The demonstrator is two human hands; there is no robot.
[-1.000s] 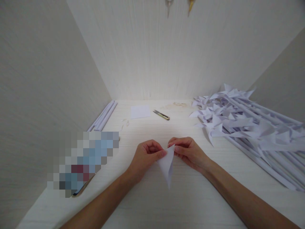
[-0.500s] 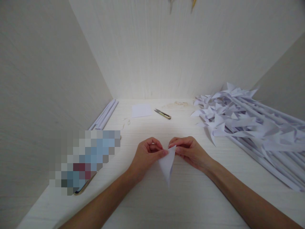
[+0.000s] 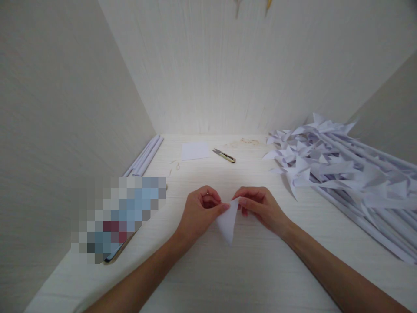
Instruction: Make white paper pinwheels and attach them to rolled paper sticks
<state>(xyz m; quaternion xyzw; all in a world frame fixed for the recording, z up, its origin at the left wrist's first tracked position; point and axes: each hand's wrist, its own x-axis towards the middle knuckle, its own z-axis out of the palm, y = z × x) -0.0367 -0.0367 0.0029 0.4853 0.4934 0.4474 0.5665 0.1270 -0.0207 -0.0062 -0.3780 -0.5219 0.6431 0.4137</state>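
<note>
Between my hands is a small folded piece of white paper (image 3: 228, 221), its point hanging down over the table. My left hand (image 3: 203, 211) pinches its upper left edge between thumb and fingers. With thumb and forefinger, my right hand (image 3: 257, 204) grips the upper right corner. The paper hides some of my left fingertips. Beyond the hands lie a flat white paper sheet (image 3: 195, 151) and a pair of thread snips (image 3: 224, 155) with pointed blades.
Several paper pinwheels (image 3: 299, 169) on rolled paper sticks are heaped at the right. Rolled paper tubes (image 3: 146, 156) lie along the left wall. A blurred-out phone-like object (image 3: 130, 217) rests at the left. Small scraps (image 3: 249, 141) are scattered near the back wall.
My right thumb and forefinger have moved onto the paper's upper right corner, beside its former grip. The lower tip of the paper has risen slightly. My left hand keeps its pinch.
</note>
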